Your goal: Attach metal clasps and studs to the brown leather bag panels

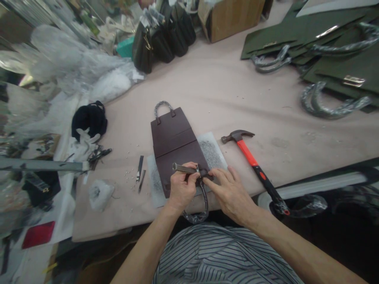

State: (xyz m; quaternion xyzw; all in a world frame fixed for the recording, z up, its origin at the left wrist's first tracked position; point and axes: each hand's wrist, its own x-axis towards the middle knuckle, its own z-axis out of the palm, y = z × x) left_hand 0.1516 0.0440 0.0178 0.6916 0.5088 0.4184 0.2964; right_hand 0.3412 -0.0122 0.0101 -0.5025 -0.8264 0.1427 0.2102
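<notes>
A dark brown leather bag panel lies flat over a pale, scuffed board. One wrapped handle is at its far end, another at the near edge. My left hand is closed around a metal punch tool, whose end is by the near handle's tab. My right hand rests beside it with fingers spread, the fingertips touching the panel at the tab. A hammer with a red and black grip lies to the right.
Two slim tools and small rivets lie left of the panel. Green bag pieces cover the back right. Dark bags, a cardboard box and plastic wrapping stand farther back. A plastic bundle sits front left.
</notes>
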